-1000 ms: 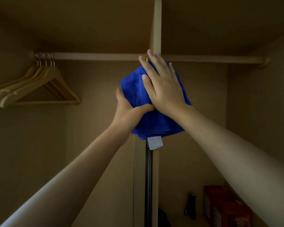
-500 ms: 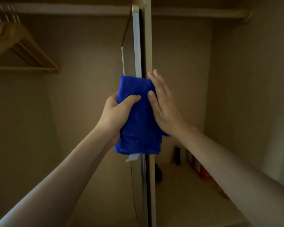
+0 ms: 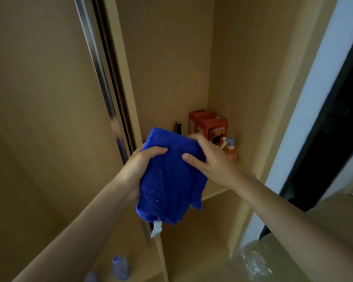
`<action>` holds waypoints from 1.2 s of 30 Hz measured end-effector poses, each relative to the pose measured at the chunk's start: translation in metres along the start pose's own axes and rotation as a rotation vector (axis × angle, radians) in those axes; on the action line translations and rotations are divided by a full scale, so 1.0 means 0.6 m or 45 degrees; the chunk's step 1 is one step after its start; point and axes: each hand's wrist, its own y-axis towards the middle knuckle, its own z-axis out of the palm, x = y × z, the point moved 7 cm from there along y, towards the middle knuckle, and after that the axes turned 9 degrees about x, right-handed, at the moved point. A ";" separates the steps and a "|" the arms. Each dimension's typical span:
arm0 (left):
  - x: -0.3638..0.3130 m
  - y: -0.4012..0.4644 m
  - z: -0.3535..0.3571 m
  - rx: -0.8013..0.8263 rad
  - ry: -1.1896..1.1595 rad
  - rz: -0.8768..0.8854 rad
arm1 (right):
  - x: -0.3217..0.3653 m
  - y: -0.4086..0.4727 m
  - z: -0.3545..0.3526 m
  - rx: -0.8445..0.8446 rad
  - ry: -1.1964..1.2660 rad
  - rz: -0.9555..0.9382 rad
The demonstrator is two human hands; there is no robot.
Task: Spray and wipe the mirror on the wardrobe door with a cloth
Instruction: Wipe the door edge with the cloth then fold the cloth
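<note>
Cloth, folded and bright blue, sits between our two hands in front of the wardrobe door edge, whose metal strip runs up and to the left behind it. Our left hand grips its left side, thumb curled over the front. Our right hand pinches the upper right corner, thumb on the front and fingers wrapped behind. A white tag hangs from the bottom hem. Behind the cloth, in the wardrobe's back corner, we see a red box and an orange spray bottle just beside it. Low on the left, a blurred clear bottle with a blue cap shows.
</note>
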 end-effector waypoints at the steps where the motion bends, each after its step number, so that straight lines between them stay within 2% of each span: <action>1: 0.024 0.012 0.004 -0.009 -0.043 -0.052 | -0.025 -0.007 0.000 0.044 0.013 0.050; 7: 0.145 0.094 0.032 -0.107 -0.224 -0.309 | -0.142 -0.018 -0.011 0.209 0.061 0.054; 13: 0.229 0.187 0.056 -0.174 -0.318 -0.422 | -0.286 0.014 0.002 0.422 0.067 0.086; 20: 0.301 0.263 0.045 -0.358 -0.413 -0.487 | -0.381 0.089 0.031 0.569 -0.003 0.050; 25: 0.327 0.313 -0.005 -0.481 -0.313 -0.506 | -0.430 0.143 0.081 0.651 -0.064 0.049; 28: 0.340 0.354 -0.028 -0.423 -0.356 -0.461 | -0.460 0.177 0.105 0.668 -0.086 0.102; 30: 0.343 0.384 -0.054 -0.434 -0.229 -0.395 | -0.480 0.199 0.117 0.634 -0.114 0.103; 33: 0.347 0.420 -0.099 -0.547 0.227 -0.328 | -0.514 0.214 0.140 0.597 -0.123 0.131; 36: 0.358 0.434 -0.115 -0.594 0.590 -0.360 | -0.543 0.212 0.164 0.503 -0.204 0.155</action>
